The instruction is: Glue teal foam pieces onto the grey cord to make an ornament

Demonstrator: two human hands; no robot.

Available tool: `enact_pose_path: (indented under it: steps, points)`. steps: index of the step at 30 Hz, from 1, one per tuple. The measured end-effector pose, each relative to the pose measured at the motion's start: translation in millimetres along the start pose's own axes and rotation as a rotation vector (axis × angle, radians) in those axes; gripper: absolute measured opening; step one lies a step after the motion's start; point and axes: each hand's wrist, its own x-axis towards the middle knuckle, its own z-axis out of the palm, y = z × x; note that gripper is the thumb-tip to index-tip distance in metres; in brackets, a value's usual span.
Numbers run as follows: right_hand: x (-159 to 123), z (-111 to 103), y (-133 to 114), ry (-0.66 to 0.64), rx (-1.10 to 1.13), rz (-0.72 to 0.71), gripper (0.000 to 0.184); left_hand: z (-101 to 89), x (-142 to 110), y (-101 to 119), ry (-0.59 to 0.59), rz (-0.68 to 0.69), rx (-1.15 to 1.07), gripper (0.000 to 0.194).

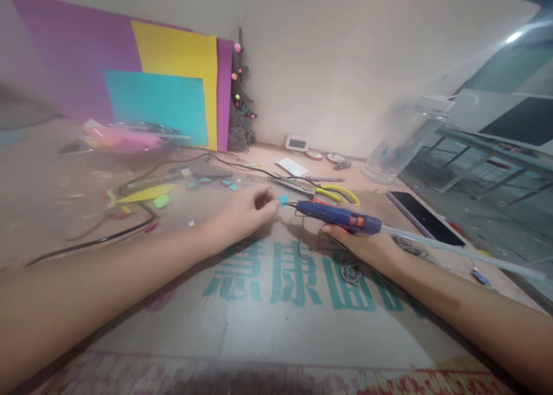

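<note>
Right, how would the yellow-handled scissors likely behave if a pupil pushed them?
The scissors would probably feel stiff, as the blades look metallic. Lying flat, they seem likelier to slide or swivel than roll; the wide handle loops should make tipping unlikely.

Blue glue gun (341, 215), nearly horizontal

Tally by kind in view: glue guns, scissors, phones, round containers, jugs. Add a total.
Blue glue gun: 1
Yellow-handled metal scissors: 1
Dark-screened phone: 1
Red-and-white round containers: 2
Clear jug: 1
Total: 6
</note>
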Motion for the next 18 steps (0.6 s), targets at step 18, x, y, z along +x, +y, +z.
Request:
enact_pose_path:
  steps: [18]
  points:
    - [0.1,2.5,-3.0,0.050,0.011,0.037,0.019,0.1,1.0,-2.9,0.007,0.039,0.017,0.015]
